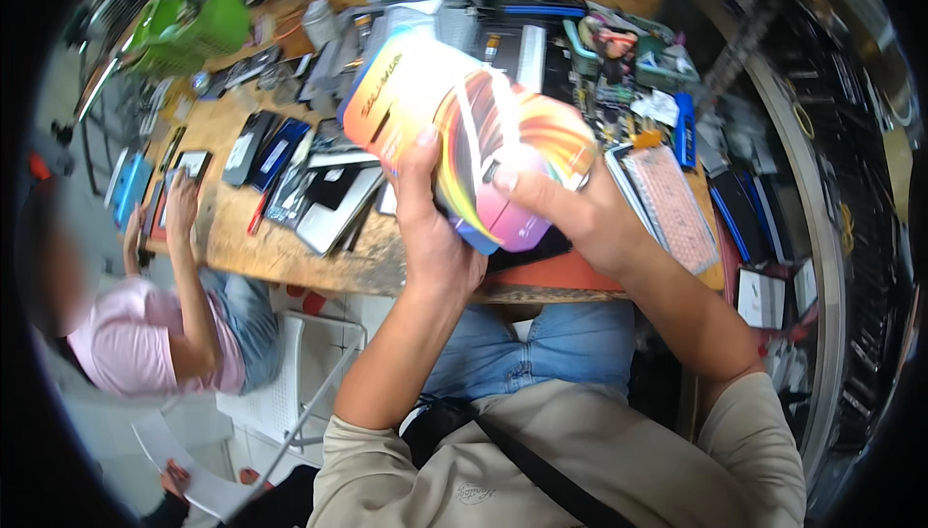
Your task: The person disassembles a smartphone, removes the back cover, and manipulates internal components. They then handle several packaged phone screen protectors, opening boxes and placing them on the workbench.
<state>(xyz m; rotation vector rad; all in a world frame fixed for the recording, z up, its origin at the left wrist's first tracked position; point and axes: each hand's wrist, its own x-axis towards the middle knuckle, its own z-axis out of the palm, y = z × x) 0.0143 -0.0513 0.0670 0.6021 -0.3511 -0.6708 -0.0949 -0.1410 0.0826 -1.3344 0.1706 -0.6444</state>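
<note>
Above the front edge of the wooden workbench point(225, 232), I hold a glossy box point(546, 132) printed in orange, yellow, pink and purple swirls. The box is tilted, and bright glare washes out part of its upper face. My left hand point(430, 209) grips its left side, with the thumb on the front. My right hand point(585, 214) closes round its lower right side, the thumb pressed on the front face near a small dark spot. Most of my fingers are hidden behind the box. Beneath it, a reddish-orange mat point(565, 277) lies on the bench edge.
Phones and flat device parts point(280, 153) crowd the bench left of the box. Rightward lie a bubble-wrapped flat item point(665, 199) and a blue tool point(685, 130). A green basket point(193, 20) stands far left. A person in a pink shirt point(159, 335) works at the left.
</note>
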